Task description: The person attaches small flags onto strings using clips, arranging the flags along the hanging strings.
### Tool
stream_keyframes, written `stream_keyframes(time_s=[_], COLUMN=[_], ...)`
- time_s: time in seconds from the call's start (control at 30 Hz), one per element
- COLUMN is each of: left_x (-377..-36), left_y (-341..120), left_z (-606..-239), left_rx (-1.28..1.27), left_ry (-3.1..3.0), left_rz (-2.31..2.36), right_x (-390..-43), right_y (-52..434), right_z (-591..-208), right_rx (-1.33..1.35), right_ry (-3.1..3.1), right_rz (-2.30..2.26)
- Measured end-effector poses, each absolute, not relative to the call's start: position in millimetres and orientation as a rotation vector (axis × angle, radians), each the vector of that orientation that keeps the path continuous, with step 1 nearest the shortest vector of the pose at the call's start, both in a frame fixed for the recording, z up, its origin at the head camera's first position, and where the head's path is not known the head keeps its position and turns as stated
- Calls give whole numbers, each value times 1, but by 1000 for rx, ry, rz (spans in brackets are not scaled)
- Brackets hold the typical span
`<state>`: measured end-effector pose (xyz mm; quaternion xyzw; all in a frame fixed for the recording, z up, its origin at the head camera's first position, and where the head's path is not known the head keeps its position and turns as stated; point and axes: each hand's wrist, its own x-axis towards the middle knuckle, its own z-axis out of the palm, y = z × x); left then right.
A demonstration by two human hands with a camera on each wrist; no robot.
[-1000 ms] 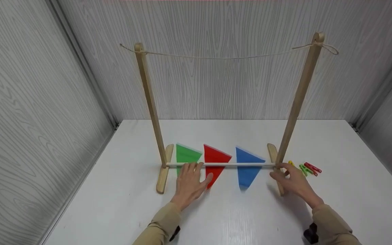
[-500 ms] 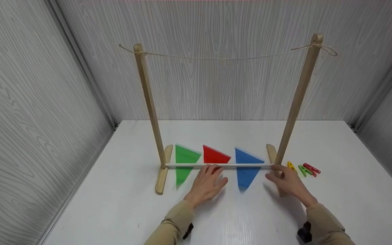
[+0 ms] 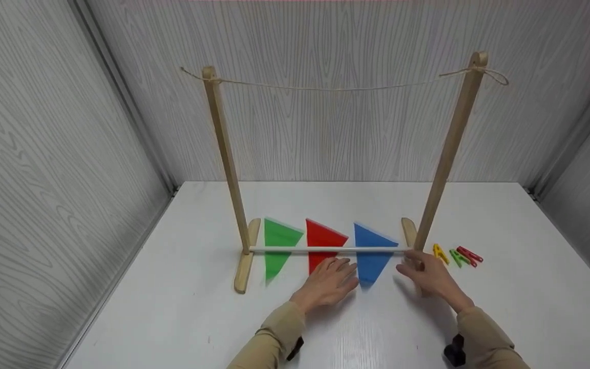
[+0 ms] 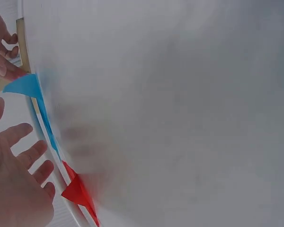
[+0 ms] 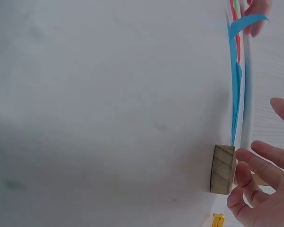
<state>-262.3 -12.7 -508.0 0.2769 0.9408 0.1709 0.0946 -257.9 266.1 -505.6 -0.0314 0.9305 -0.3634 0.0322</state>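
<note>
A wooden frame has two upright posts, the left post (image 3: 227,169) and the right post (image 3: 448,154), joined low down by a white rod (image 3: 336,249). Green (image 3: 277,236), red (image 3: 324,234) and blue (image 3: 372,261) triangular flags lie on the table below the rod. My left hand (image 3: 325,286), fingers spread and holding nothing, hovers in front of the rod, covering part of the red flag. My right hand (image 3: 432,277) is at the right post's base, fingers loosely bent beside the wooden foot (image 5: 223,169), thumb apart; whether they touch it is unclear.
A thin string (image 3: 336,89) sags between the post tops, with a loop at the right. Yellow (image 3: 440,253), green (image 3: 459,257) and red (image 3: 470,254) clothespins lie right of the frame. Grey wood-grain walls (image 3: 336,138) enclose the white table (image 3: 172,277).
My left hand has slid right along the rod from the green flag, then drawn back from it towards me. My right hand has shifted slightly left and nearer. The flags stay put.
</note>
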Motion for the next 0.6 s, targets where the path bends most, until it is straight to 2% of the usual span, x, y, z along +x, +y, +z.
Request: stream_keyframes(time_s=[0.6], left_x=[-259], left_y=[-5], left_z=[-508], left_rx=[873], left_ry=[2683], left_rz=[387], right_x=[-255], right_y=[265], right_z=[-504], right_rx=[-133], right_ry=[2840], right_rz=[-1114])
